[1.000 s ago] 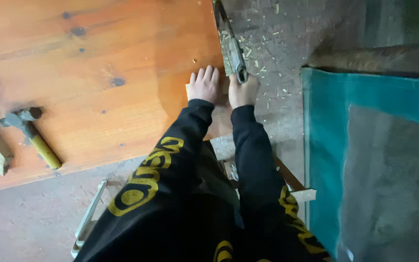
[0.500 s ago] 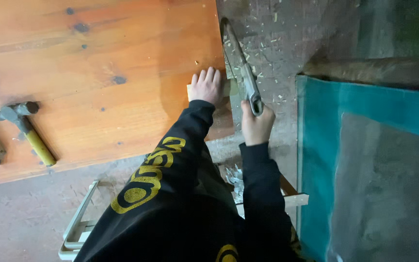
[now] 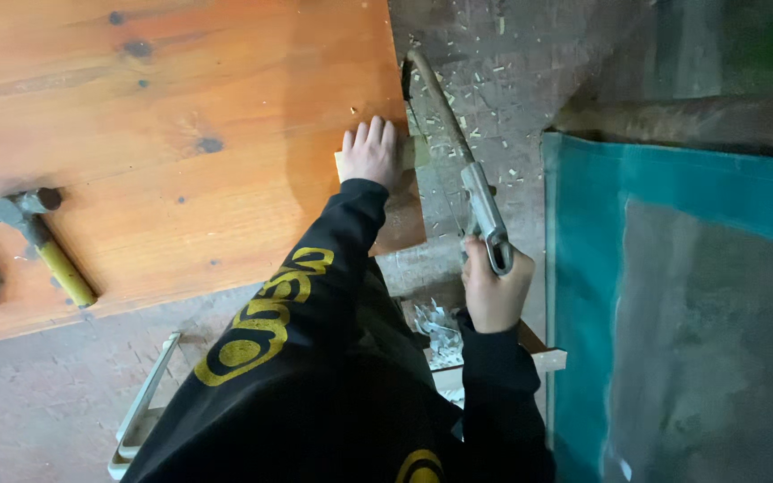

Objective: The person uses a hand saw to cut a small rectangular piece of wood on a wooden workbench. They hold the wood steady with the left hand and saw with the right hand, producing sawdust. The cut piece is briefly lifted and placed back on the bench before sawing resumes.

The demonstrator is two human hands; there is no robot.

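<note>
Here a hacksaw [image 3: 458,170] is gripped at the edge of the wooden desk [image 3: 181,116].
The right hand [image 3: 494,291] is closed on its handle; a small wood block [image 3: 409,154], seemingly under the blade, is pinned flat by the left hand [image 3: 370,154].

Glossy knotted wooden tabletop [image 3: 181,116] — dull grey metal saw [image 3: 471,192], pale raw wood strip [image 3: 409,154].

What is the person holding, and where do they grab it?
The right hand grips a hacksaw by its metal handle. The left hand lies flat on a small wood block at the table edge.
</note>
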